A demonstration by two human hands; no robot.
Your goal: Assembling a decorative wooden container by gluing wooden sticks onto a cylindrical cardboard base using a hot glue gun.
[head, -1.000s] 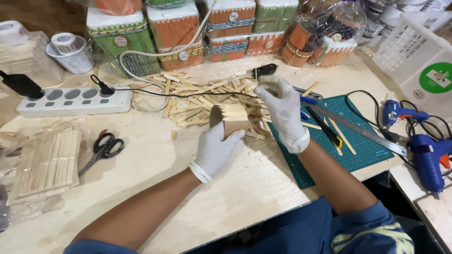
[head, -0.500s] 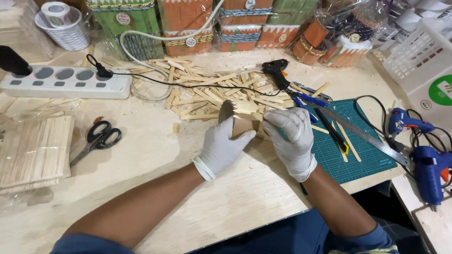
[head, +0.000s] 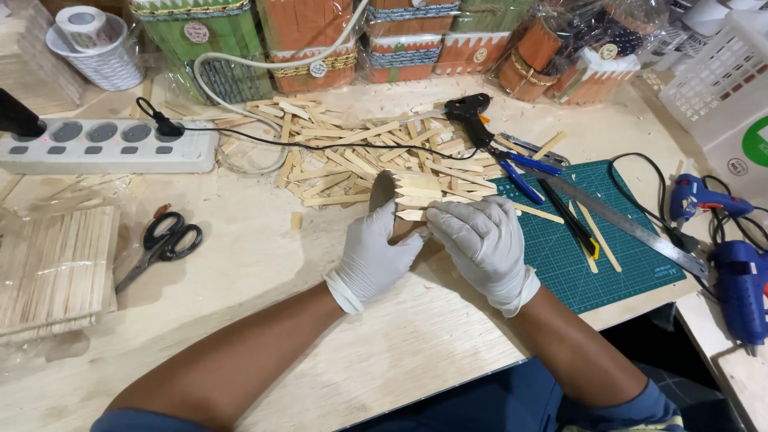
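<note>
Wooden stick-clad cylinder (head: pixel 398 200) on counter (head: pixel 264 264), just left of green cutting mat (head: pixel 592 256). Left hand (head: pixel 374 256) grips body; right hand (head: pixel 478 240) pinches pointed stick (head: pixel 412 214) against it. Step: stick fixing. Next: firm, aligned press.

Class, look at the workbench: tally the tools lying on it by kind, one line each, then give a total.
Black hot-glue gun: 1
Blue hot-glue guns: 2
Black-handled scissors: 1
Long steel ruler: 1
Blue-handled pliers: 1
Black-and-yellow utility knife: 1
Total: 7
</note>
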